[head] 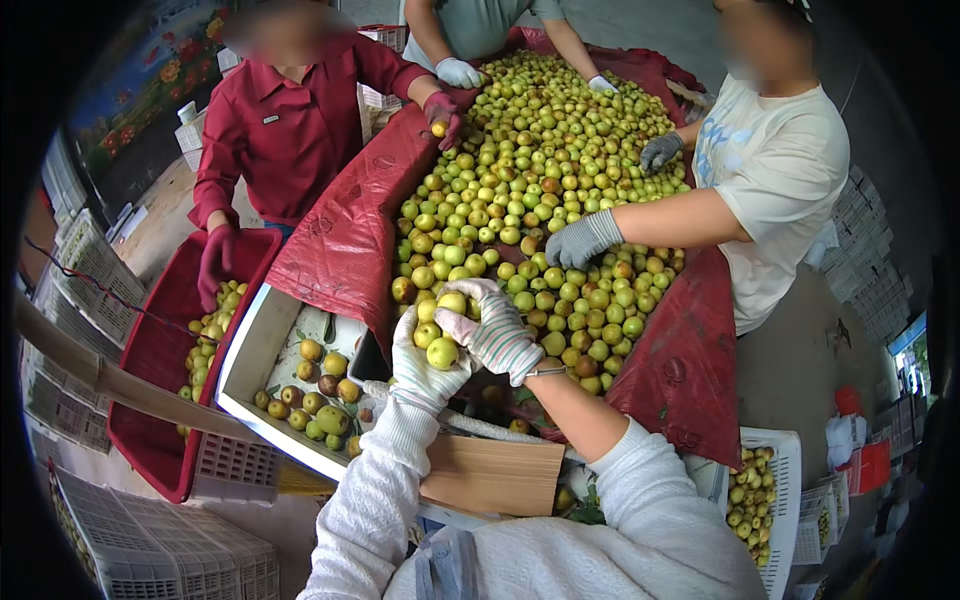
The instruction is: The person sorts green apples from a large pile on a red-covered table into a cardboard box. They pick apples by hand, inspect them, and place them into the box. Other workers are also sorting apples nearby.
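A big heap of round green and reddish-brown fruits, which look like jujubes, lies on a red cloth over a table. At the heap's near edge my left hand, in a white striped knit glove, is cupped palm up around several of the fruits. My right hand, gloved alike and with a bracelet at the wrist, reaches over from the right with its fingers curled round a fruit just above the left palm. Its fingertips and thumb are close to the left hand's fruits.
Loose fruits lie in a white tray corner at the left. A brown board is in front of me. A red-lined crate stands left, a white crate right. Three people with gloved hands stand around the heap.
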Demonstrator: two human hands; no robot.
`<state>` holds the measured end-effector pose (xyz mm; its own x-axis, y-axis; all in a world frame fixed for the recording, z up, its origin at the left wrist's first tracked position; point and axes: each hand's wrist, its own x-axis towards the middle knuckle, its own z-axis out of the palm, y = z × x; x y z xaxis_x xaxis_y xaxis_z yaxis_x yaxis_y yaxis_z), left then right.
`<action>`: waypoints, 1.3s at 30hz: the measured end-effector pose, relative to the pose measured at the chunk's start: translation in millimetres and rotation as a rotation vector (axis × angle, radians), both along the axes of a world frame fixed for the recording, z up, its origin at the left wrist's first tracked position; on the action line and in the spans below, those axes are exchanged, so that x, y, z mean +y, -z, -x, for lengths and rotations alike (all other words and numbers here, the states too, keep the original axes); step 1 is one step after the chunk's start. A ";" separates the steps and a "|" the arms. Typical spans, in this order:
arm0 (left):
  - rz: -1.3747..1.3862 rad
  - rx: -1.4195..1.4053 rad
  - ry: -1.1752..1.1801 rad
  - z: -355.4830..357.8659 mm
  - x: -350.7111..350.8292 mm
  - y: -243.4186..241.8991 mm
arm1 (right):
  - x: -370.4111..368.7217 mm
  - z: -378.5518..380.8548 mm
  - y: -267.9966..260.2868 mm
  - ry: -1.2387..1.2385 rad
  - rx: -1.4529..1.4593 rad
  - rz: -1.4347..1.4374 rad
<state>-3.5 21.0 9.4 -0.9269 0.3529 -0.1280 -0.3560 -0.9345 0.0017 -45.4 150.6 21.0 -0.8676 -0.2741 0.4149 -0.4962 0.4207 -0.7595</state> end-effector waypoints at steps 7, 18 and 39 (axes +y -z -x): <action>0.073 0.065 -0.065 -20.8 -4.0 5.6 | -5.2 -30.7 -13.1 -0.136 0.374 -0.141; 0.121 0.059 0.018 -44.0 -4.9 -7.0 | 15.1 12.4 -18.4 -0.143 0.022 0.189; -0.002 0.087 0.141 -2.9 -32.3 -17.4 | -13.8 278.1 -17.2 0.178 -0.121 -0.722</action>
<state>-0.6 -11.3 26.7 -0.8755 0.4808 -0.0488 -0.4826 -0.8751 0.0361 -323.5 136.8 38.2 -0.9524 -0.2932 0.0841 -0.3046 0.9007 -0.3099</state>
